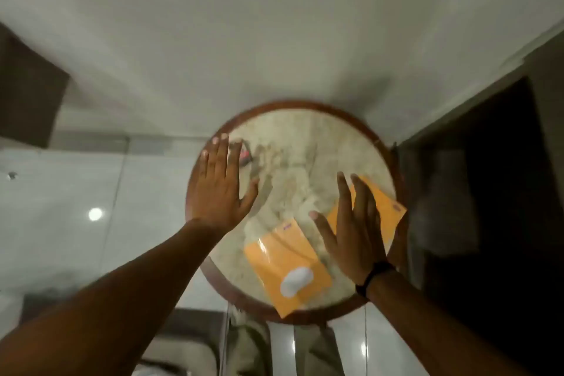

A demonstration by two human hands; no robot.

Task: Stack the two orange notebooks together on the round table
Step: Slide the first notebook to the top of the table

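Note:
Two orange notebooks lie apart on the round table (305, 137), which has a pale stone top and a dark wooden rim. The nearer notebook (283, 262) rests at the table's front edge with a bright glare spot on its cover. The farther notebook (387, 210) sits at the right edge, partly hidden under my right hand (351, 232). That hand hovers flat with fingers spread and wears a dark wristband. My left hand (221, 183) is spread flat over the table's left side, holding nothing.
A small pink and dark object (245, 156) lies on the table just past my left fingers. A white wall stands behind the table. A dark opening (488, 192) is on the right, glossy pale floor tiles (76, 192) on the left.

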